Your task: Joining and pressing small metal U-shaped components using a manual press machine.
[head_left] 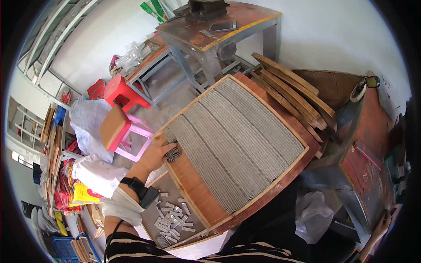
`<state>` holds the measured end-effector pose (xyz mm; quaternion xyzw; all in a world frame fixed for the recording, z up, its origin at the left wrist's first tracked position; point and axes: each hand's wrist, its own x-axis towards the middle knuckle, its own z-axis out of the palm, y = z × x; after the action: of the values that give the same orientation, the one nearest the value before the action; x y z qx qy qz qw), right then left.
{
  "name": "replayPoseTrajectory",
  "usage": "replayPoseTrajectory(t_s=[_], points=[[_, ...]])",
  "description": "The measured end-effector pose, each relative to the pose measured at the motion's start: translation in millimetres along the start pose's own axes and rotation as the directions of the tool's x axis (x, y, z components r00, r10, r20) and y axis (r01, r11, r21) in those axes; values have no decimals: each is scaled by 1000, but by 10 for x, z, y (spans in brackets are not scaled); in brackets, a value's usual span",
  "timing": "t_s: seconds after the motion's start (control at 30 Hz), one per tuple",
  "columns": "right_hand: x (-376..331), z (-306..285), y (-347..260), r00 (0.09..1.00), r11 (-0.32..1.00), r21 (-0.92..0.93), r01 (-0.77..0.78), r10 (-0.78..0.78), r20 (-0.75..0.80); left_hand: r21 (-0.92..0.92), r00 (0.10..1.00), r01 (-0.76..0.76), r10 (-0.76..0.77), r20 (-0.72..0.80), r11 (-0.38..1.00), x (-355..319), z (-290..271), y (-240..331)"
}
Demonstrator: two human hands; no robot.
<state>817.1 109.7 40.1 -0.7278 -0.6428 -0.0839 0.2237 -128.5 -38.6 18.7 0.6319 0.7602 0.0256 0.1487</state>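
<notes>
Left hand: You are reaching your left hand [154, 154] to the left corner of the wooden tray [193, 184]. Your fingers are closing on a small bunch of grey metal pieces [173, 153].
Right hand: I cannot see your right hand, so I cannot tell what it is doing.
Where the pieces are: The bunch is lying at the near end of the rows of grey pieces [237, 140], which are filling most of the tray.
How they handle: Each piece looks small, thin and stiff. One is likely light, but a bunch may slip apart because the pieces are smooth.
Where to hold: You are best pinching the bunch from both sides, near its middle, so the pieces are staying together.
Spare pieces: More loose pieces [172, 217] are lying in the low box [151, 215] by your wrist, under your black watch [137, 186].
</notes>
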Motion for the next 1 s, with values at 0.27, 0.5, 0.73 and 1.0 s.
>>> replayPoseTrajectory(t_s=[0.27,0.5,0.73,1.0], points=[[-25,-15,75,1000,1000,-26,6,-6,-18,437,947,-321,293,133,840,213,-122,46],[-20,-19,1,1000,1000,-14,2,-2,-17,499,827,-557,389,406,664,436,-251,89],[-5,-54,-17,1000,999,-42,2,-3,-25,358,873,-482,401,279,800,315,-161,-95],[-18,-91,-193,998,995,-75,-63,64,12,159,938,-348,341,68,924,219,-112,-105]])
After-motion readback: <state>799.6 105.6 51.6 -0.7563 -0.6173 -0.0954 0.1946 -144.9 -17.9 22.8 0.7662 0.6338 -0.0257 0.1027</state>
